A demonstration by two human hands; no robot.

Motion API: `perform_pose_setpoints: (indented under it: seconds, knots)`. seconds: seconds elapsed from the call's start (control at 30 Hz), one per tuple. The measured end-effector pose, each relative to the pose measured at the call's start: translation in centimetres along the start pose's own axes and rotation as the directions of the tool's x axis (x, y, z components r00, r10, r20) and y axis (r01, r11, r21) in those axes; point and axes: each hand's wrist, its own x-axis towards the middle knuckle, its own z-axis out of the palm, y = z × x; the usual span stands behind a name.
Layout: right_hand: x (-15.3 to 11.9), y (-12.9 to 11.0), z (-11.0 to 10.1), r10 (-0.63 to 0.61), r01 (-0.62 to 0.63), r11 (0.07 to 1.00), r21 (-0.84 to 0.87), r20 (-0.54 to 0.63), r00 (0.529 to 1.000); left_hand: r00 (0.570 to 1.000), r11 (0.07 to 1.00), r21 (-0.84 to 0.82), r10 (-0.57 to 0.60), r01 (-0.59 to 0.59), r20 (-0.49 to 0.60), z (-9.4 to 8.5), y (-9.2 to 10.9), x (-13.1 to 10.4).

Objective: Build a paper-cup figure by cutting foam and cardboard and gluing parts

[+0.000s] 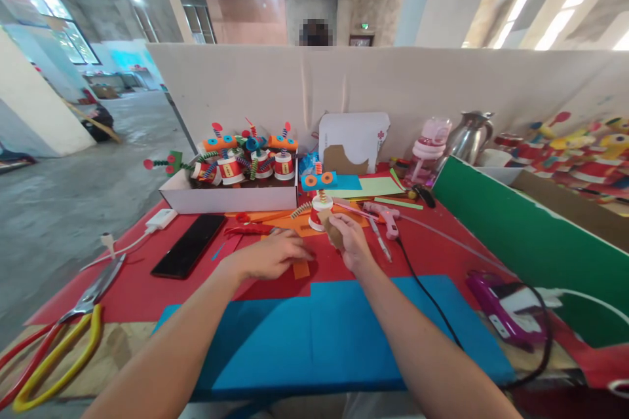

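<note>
My right hand is closed on a small brown cardboard piece, in front of a paper-cup figure with a blue head, orange ring eyes and a spring neck. To the left, my left hand lies palm down over the red sheet, its fingers bent near a small orange paper strip; whether it holds anything is hidden. An orange sheet lies under the figure. Just right of the figure are a pink glue gun and a pen.
A white box of similar cup figures stands back left. On the left lie a black phone and large shears. Blue sheets cover the front. To the right are a green board, a purple power strip and cables.
</note>
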Motion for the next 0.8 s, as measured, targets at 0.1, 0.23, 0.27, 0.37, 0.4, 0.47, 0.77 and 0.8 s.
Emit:
perform_pose_setpoints:
  seconds: [0.1,0.23,0.27,0.37,0.4,0.47,0.77,0.8]
  knots:
    - [-0.1,0.0,-0.1,0.008,-0.009,1.000,0.006,0.061,0.998,1.000,1.000,0.012,0.007,-0.006,-0.015,0.9,-0.6,0.3]
    - [-0.4,0.1,0.1,-0.003,-0.003,0.999,0.032,0.199,0.980,0.938,0.967,-0.199,-0.209,0.157,-0.276,1.2,-1.8,0.4]
    - [-0.6,0.2,0.2,0.007,-0.022,0.998,0.059,0.238,0.971,0.889,0.926,-0.333,-0.295,0.176,-0.350,1.3,-1.9,0.6]
    - [-1.0,0.5,0.4,0.100,-0.162,0.977,0.139,0.371,0.923,0.815,0.717,-0.695,-0.429,0.045,-0.390,1.9,-1.7,1.2]
    - [-1.1,0.6,0.4,0.137,-0.217,0.965,0.149,0.419,0.897,0.825,0.655,-0.755,-0.416,-0.020,-0.383,2.1,-1.5,1.3]
    - [-1.3,0.7,0.5,0.195,-0.303,0.942,0.142,0.504,0.842,0.835,0.579,-0.804,-0.370,-0.136,-0.408,2.4,-1.2,1.6]
    - [-1.3,-0.3,0.2,0.295,-0.328,0.944,-0.042,0.555,0.778,0.693,0.552,-0.830,-0.566,-0.085,-0.447,1.6,-1.3,1.2]
    - [-1.2,-0.4,0.1,0.300,-0.331,0.943,-0.041,0.537,0.788,0.672,0.557,-0.828,-0.589,-0.067,-0.450,1.5,-1.2,1.2]
